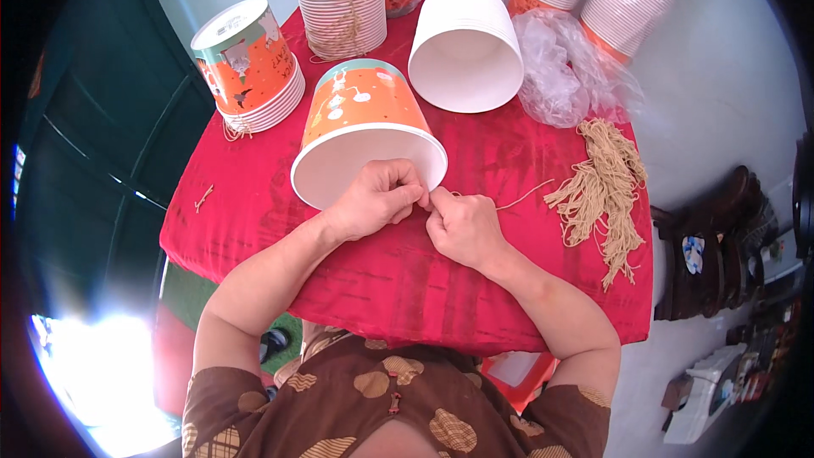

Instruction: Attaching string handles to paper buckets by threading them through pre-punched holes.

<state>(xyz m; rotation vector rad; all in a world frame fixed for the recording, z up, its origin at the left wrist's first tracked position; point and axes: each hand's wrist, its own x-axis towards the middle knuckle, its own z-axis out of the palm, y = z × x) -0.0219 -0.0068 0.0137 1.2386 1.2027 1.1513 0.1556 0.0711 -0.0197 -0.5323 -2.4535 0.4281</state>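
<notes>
Hands at bucket rim | left hand (373,202) pinched on orange paper bucket (365,131) rim | right hand (462,225) pinching beige string (521,197) | red tablecloth (407,271) beneath

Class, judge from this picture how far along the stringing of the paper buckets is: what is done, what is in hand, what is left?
Done: a short stack of buckets at the left has string hanging from its rim. In hand: the left hand and right hand pinch a string at the rim of the orange bucket. Left: the loose string bundle and the white-looking stack beside it.
</notes>
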